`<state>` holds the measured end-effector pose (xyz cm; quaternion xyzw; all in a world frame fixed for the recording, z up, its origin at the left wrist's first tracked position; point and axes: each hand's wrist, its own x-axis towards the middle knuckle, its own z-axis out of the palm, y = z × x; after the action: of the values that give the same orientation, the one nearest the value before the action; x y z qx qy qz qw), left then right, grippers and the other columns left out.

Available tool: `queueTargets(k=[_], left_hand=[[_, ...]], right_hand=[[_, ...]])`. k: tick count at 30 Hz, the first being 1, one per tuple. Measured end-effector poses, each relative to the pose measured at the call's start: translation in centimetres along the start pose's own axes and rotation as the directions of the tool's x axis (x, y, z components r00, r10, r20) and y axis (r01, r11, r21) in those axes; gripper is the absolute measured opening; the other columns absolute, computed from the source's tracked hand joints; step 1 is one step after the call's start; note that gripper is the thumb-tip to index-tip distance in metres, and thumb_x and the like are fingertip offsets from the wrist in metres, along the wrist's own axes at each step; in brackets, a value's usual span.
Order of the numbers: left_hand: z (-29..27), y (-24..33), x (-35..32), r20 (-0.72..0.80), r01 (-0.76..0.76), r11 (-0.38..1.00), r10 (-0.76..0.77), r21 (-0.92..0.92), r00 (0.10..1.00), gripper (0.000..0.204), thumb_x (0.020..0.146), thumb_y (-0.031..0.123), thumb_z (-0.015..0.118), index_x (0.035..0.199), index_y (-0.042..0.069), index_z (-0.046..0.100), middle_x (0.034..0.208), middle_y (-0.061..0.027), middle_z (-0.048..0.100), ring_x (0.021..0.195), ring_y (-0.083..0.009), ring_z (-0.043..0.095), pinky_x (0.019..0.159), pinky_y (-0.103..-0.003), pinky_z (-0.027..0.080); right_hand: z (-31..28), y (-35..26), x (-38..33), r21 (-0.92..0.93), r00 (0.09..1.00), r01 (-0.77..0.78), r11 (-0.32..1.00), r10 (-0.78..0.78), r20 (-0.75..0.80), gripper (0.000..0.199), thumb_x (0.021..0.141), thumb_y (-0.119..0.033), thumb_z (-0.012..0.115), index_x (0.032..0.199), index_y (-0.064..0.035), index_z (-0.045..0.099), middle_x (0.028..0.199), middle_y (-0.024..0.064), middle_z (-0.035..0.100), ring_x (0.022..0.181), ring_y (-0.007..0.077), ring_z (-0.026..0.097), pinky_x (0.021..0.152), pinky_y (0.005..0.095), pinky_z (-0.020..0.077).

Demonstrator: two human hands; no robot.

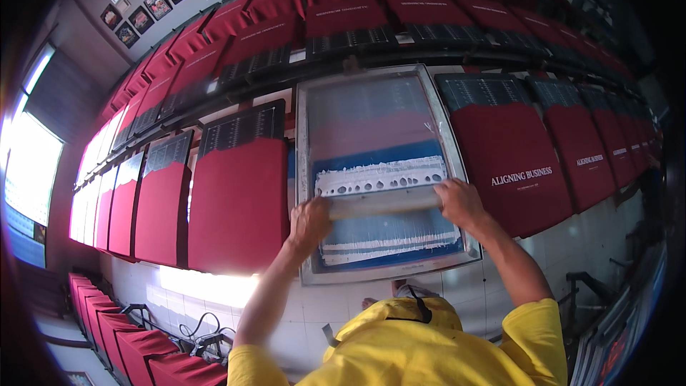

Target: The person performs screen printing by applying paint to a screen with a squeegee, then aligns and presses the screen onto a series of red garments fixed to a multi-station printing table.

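Note:
A metal-framed printing screen lies over a red fabric panel on a long table. Across its blue mesh runs a wooden-handled squeegee, with a band of white ink just beyond it. My left hand grips the squeegee's left end. My right hand grips its right end. Streaks of white ink lie on the mesh nearer to me.
Rows of red fabric panels with dark printed tops line the table left and right, and a second row lies beyond. A printed red panel sits right of the screen. Red pieces stack at lower left. Bright windows are at left.

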<state>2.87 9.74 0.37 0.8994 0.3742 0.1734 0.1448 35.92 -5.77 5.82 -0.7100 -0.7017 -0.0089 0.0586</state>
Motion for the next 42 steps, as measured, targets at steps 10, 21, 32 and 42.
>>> queueTargets(k=[10,21,32,42], left_hand=[[3.4,3.2,-12.6,-0.114,-0.124,0.989,0.133,0.081,0.985,0.052,0.057,0.002,0.073,0.108,0.002,0.067,0.112,-0.0107,0.069,0.106,-0.0269,0.067,0.084,-0.037,0.057],[2.8,-1.4,0.7,-0.069,-0.122,0.991,0.126,0.057,0.99,0.026,0.07,0.005,0.066,0.096,0.004,0.07,0.104,-0.0126,0.072,0.097,-0.0266,0.071,0.08,-0.038,0.058],[-0.8,-0.9,2.3,0.041,-0.032,0.999,0.032,-0.012,0.999,0.022,0.071,0.003,0.066,0.093,0.006,0.071,0.094,-0.0148,0.071,0.082,-0.0318,0.071,0.073,-0.041,0.058],[3.9,3.6,-13.7,-0.063,-0.107,0.992,0.111,0.064,0.992,0.052,0.066,0.005,0.07,0.117,0.004,0.06,0.119,-0.0119,0.062,0.117,-0.0305,0.058,0.099,-0.043,0.047]], right_hand=[[2.0,-4.5,-11.8,-0.017,0.992,0.061,0.998,-0.062,-0.11,0.027,0.074,-0.004,0.062,0.101,0.0012,0.062,0.105,0.0124,0.064,0.102,0.0287,0.063,0.088,0.0381,0.0535],[2.7,0.6,0.3,-0.029,0.999,0.034,0.999,-0.035,-0.037,0.014,0.074,-0.003,0.059,0.087,-0.0018,0.063,0.089,0.0121,0.065,0.09,0.0289,0.066,0.076,0.04,0.056],[-1.1,0.4,2.4,0.01,1.0,-0.013,1.0,0.013,0.008,0.01,0.074,-0.003,0.062,0.084,-0.0046,0.063,0.091,0.012,0.067,0.091,0.0309,0.066,0.08,0.0434,0.0542],[2.4,-4.9,-13.1,-0.028,0.969,0.077,0.997,-0.082,-0.233,0.028,0.067,-0.001,0.066,0.094,-0.0038,0.059,0.101,0.0088,0.062,0.099,0.0285,0.06,0.083,0.0383,0.0526]])
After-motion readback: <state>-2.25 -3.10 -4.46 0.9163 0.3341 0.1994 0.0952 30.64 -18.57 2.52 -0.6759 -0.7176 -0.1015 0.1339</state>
